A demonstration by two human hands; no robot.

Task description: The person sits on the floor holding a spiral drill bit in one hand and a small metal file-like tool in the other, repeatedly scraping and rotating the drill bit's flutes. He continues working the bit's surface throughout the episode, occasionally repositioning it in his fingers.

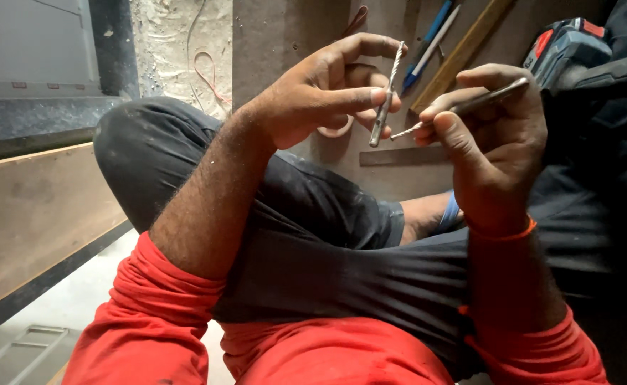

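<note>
My left hand (327, 89) pinches a grey twist drill bit (388, 93) between thumb and fingers, holding it nearly upright. My right hand (491, 135) grips a second drill bit (470, 105) that lies across the fingers, its fluted tip pointing left toward the first bit. The two bits nearly touch at the lower end of the first one. Both hands are raised above my crossed legs in dark trousers (313, 235). Red sleeves cover my forearms.
A blue and red cordless drill (577, 50) lies at the upper right. Two pens (431, 39), a wooden strip (463, 50) and a metal ruler (402, 155) rest on the floor ahead. A wooden board (35, 214) runs along the left.
</note>
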